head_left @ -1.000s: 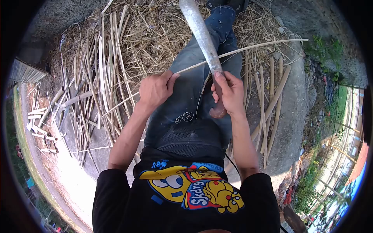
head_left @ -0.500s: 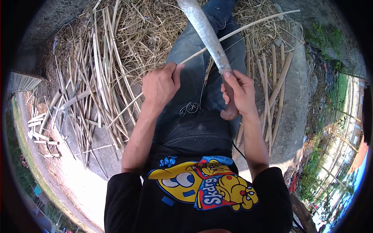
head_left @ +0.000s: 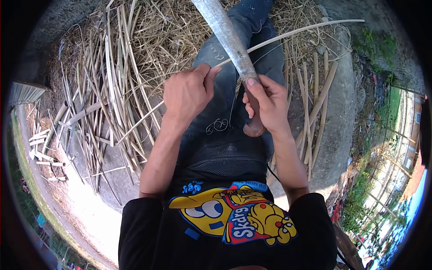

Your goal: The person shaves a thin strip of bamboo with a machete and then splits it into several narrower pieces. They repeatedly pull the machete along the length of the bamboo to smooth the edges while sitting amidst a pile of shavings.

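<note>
My left hand [head_left: 186,92] is closed round a thin pale bamboo strip [head_left: 288,34], whose long end runs out past the blade to the upper right. A shorter end of it sticks out below my left wrist. In my right hand [head_left: 270,103] is a machete [head_left: 225,38], gripped by its brown wooden handle [head_left: 255,129] with the thumb at the base of the blade. The grey, worn blade crosses the strip just right of my left fingers and points to the upper left. Thin curled shavings [head_left: 218,126] lie on my lap.
Many bamboo strips [head_left: 118,76] are heaped on the left over straw-like shavings [head_left: 166,40]. Several thicker bamboo pieces [head_left: 321,99] lie by my right side on the concrete [head_left: 339,121]. Cut pale pieces [head_left: 42,141] lie at the far left.
The machete and my right hand have shifted left toward my left hand. The strip's far end reaches further to the right and slightly lower. Both hands keep their hold.
</note>
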